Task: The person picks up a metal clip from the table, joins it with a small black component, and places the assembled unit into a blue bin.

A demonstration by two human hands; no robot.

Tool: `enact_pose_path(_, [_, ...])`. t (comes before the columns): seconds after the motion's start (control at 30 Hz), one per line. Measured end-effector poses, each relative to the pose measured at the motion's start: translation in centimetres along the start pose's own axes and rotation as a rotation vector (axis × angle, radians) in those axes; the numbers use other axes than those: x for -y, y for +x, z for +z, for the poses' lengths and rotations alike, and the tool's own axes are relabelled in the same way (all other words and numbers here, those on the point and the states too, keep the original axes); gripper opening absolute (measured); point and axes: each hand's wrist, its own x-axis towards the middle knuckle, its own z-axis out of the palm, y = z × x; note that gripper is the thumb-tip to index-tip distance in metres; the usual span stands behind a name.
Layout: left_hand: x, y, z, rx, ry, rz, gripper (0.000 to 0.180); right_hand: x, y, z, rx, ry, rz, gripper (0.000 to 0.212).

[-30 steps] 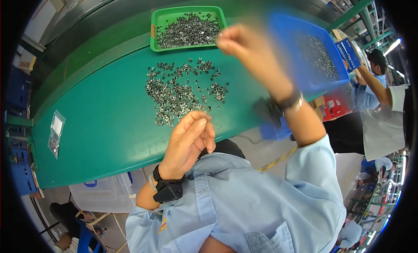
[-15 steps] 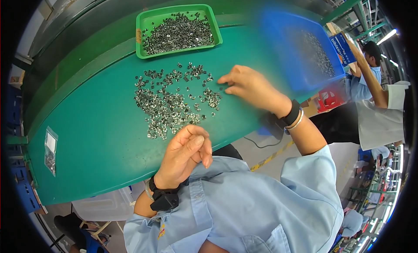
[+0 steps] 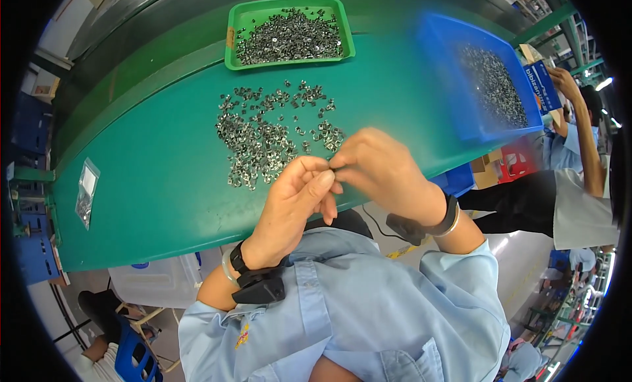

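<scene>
In front of my chest the fingertips of both hands meet, just off the near side of a spread of small square metal parts (image 3: 260,148). My left hand (image 3: 293,201) is closed, its thumb pressed against the bent index finger. My right hand (image 3: 388,175), slightly blurred, pinches at the same spot with thumb and index finger. A tiny dark speck shows between the fingertips; it is too small to make out. The loose parts, silver and black, lie on the green tabletop (image 3: 158,178), with a smaller cluster (image 3: 327,136) just beyond my fingers.
A green tray (image 3: 232,58) heaped with similar parts stands at the back. At the right, a blue bin (image 3: 444,86) also holds small parts. A clear plastic bag (image 3: 86,194) lies at the left. Another person's arm (image 3: 588,135) reaches toward a blue box (image 3: 541,86).
My right hand has come back from the small cluster toward me and now meets my left hand at the fingertips. My left hand has moved slightly right and up. The view has shifted a little.
</scene>
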Motion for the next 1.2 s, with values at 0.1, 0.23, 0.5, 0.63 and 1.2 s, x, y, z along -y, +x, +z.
enact_pose_path(0.1, [0.3, 0.0, -0.2, 0.011, -0.015, -0.011, 0.022, 0.6, -0.3, 0.6, -0.027, -0.001, -0.008, 0.024])
enact_pose_path(0.23, [0.6, -0.2, -0.8, 0.059, -0.112, -0.013, 0.021, 1.0, -0.7, 1.1, -0.09, 0.1, 0.034, 0.024])
enact_pose_path(0.5, [0.5, -0.7, -0.8, 0.053, -0.101, -0.026, 0.02, 1.3, -1.2, 1.7, -0.161, 0.05, 0.006, 0.022])
enact_pose_path(0.63, [0.3, -1.0, -0.4, -0.018, -0.027, 0.017, 0.019, 1.4, -1.0, 1.8, -0.174, -0.032, -0.032, 0.021])
enact_pose_path(1.2, [1.0, -0.2, -0.9, 0.102, -0.009, 0.014, 0.016, 1.5, -2.8, 2.3, -0.18, 0.149, 0.115, 0.021])
